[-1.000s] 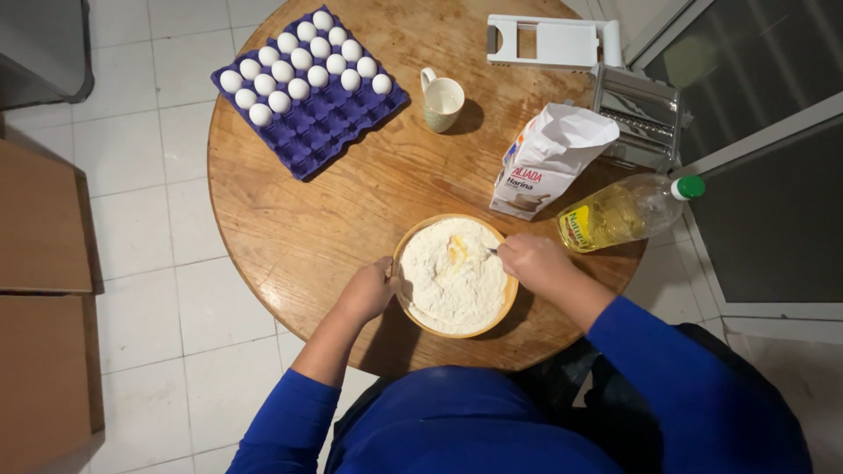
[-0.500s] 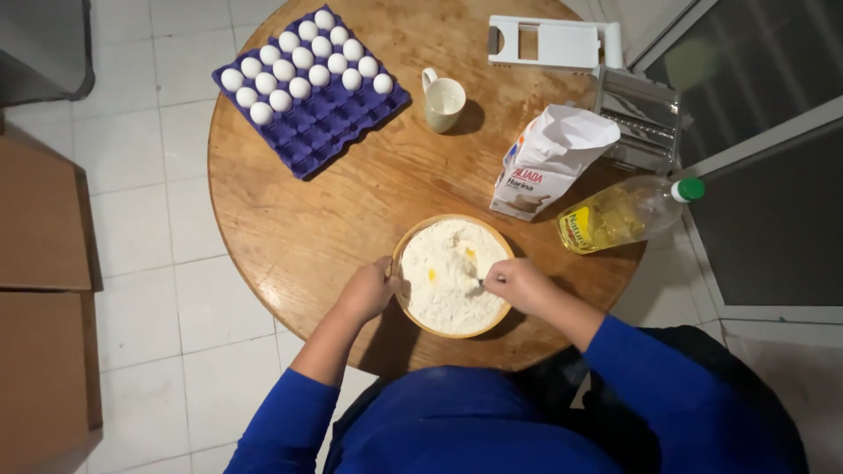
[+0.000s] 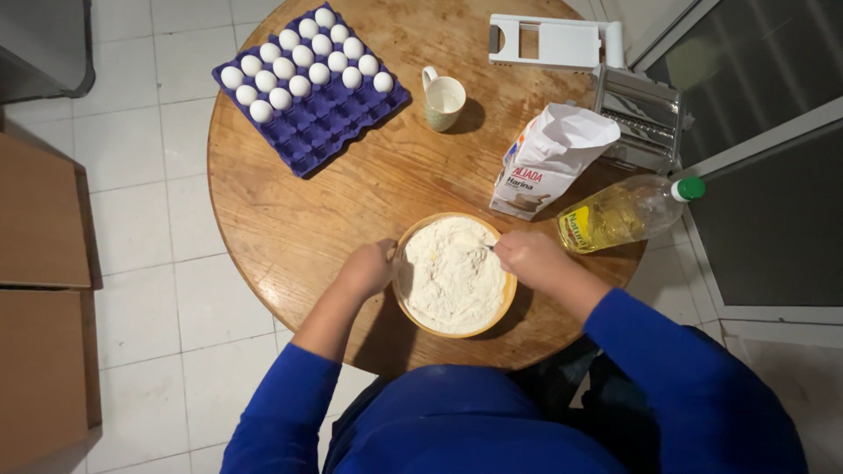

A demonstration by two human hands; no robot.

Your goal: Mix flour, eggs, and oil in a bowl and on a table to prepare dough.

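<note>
A wooden bowl [image 3: 504, 309] full of white flour [image 3: 452, 276] stands near the front of the round wooden table [image 3: 290, 219]. My left hand [image 3: 369, 268] grips the bowl's left rim. My right hand [image 3: 527, 256] is closed on a thin utensil [image 3: 486, 247] whose tip dips into the flour at the bowl's upper right edge. Most of the utensil is hidden in my fist. Both sleeves are blue.
A purple egg tray [image 3: 338, 118] with several white eggs sits at the back left. A white mug [image 3: 443, 98], an open flour bag [image 3: 549, 158], a lying bottle of yellow oil [image 3: 623, 213], a metal pasta machine [image 3: 645, 114] and a white slicer [image 3: 553, 41] crowd the right side.
My right hand has circled over the bowl with the utensil, from its upper right toward the middle and back to the right rim. The left hand stays on the rim.
</note>
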